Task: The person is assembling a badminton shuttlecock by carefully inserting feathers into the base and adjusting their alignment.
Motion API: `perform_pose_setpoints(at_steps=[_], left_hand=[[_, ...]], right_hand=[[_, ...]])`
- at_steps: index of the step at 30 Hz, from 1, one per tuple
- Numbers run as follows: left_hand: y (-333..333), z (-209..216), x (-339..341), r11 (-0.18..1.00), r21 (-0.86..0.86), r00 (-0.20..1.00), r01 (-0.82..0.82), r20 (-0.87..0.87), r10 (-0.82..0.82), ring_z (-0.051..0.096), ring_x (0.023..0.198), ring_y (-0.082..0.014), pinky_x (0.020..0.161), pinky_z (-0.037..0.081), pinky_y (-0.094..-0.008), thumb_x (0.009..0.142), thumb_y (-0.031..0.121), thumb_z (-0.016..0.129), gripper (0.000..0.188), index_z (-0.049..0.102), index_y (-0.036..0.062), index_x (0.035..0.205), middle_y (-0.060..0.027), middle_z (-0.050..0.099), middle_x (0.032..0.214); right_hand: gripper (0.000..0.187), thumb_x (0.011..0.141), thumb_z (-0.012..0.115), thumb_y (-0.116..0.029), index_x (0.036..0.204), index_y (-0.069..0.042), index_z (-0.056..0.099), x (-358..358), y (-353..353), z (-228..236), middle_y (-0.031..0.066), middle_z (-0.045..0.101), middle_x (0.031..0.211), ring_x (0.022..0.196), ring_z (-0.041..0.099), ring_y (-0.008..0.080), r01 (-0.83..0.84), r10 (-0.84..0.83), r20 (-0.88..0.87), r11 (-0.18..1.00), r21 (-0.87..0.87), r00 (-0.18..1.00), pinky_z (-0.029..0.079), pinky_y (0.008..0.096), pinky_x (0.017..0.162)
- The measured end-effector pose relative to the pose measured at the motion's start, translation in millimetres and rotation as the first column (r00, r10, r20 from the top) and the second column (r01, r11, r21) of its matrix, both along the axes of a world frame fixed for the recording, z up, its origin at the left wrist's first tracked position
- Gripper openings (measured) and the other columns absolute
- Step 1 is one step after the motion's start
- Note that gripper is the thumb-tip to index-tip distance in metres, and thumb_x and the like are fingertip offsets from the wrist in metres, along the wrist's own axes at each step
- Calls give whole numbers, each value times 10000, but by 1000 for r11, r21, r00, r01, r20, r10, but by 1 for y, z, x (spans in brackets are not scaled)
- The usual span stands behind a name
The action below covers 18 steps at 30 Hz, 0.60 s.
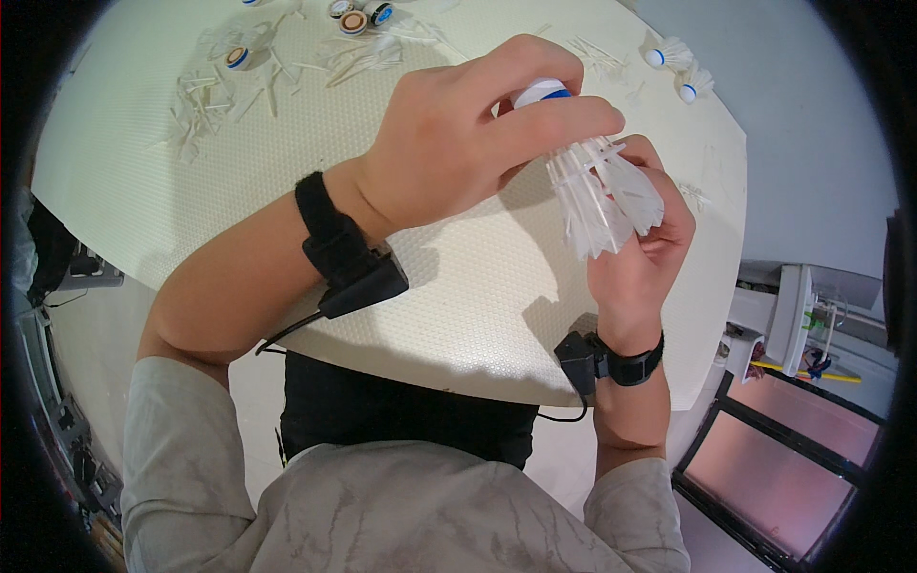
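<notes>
A white shuttlecock (592,191) with a blue band round its cork is held above the table, cork up and feathers pointing down toward me. My left hand (468,143) is closed round the cork end, its fingers partly covering it. At the skirt, my right hand (654,215) has its fingers curled against the feathers, and its fingertips are partly hidden behind them. Some feathers look ragged and spread apart. A black strap with a small cabled box sits on each wrist.
The white textured table (449,325) carries loose feather pieces (202,110) at the far left and several detached corks (353,21) at the back. Two shuttlecocks (693,88) lie near the far right edge. A shelf unit (793,320) stands beyond the table's right side.
</notes>
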<state>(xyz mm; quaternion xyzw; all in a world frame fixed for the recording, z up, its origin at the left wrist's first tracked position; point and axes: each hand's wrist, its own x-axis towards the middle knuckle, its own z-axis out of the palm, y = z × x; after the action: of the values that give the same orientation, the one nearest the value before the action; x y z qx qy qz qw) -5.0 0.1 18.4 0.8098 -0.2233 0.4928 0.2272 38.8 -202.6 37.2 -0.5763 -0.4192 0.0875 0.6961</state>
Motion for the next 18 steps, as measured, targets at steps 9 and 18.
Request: perform_pose_setpoints(at_steps=[9, 18], left_hand=[[1, 2, -1, 1000, -24, 1000, 14, -10, -14, 649, 807, -207, 622, 530, -264, 772, 63, 802, 430, 687, 144, 1179, -74, 635, 1069], [0, 2, 0, 993, -111, 998, -46, -52, 41, 646, 843, -219, 649, 530, -271, 726, 1, 809, 486, 687, 133, 1178, -80, 630, 1060]], right_hand=[[167, 846, 681, 33, 1012, 24, 696, -1, 0, 5, 124, 613, 1022, 857, 601, 152, 0, 1, -13, 1000, 25, 1000, 489, 246, 731], [71, 884, 629, -42, 932, 4, 652, 1, -1, 12, 92, 581, 923, 817, 538, 140, -18, 36, -182, 995, 97, 983, 440, 241, 726]])
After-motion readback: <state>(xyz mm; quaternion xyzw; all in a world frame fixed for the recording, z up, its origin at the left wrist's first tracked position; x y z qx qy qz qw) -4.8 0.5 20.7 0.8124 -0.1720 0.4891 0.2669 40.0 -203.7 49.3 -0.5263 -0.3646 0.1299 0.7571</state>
